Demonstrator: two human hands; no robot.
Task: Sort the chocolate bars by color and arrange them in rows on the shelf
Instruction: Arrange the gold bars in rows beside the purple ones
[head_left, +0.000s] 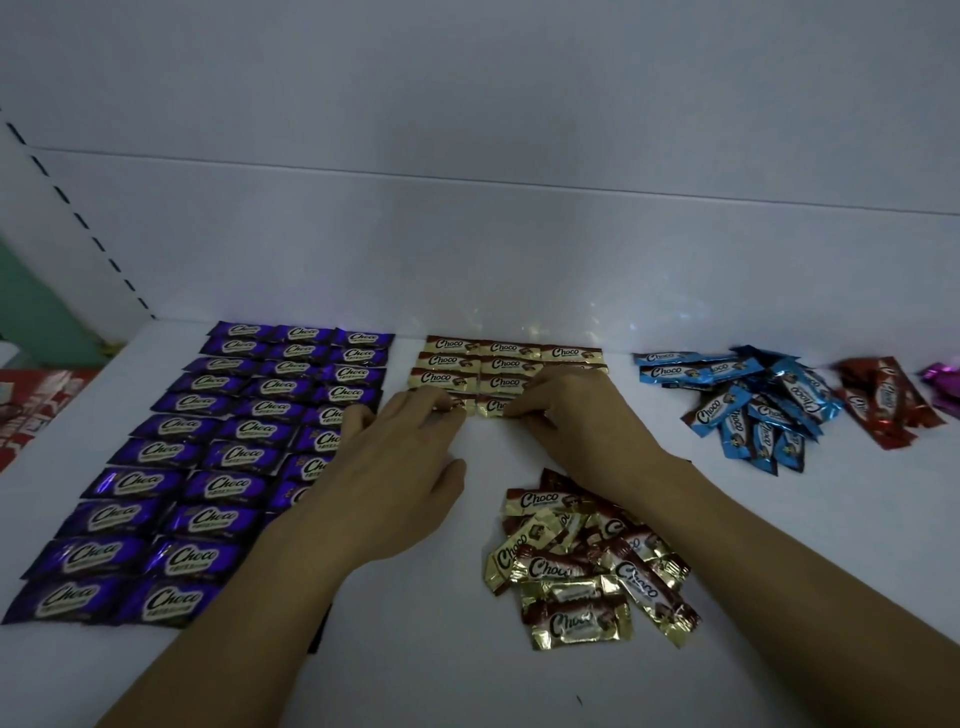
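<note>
Alignment is the point: with fingertips of the left hand (400, 467) together, pressing a gold bar (464, 409) on the shelf (441, 675), and the right hand (571, 410) curled at the neighbouring bar (491, 406) (pinch or press unclear), both should sit flush under the gold rows (506, 364).

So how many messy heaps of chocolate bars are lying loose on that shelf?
3: a gold heap in front, right of centre; a blue heap at back right; a red heap beyond it. Pink wrappers at the right edge may be a fourth, cut off.
</note>
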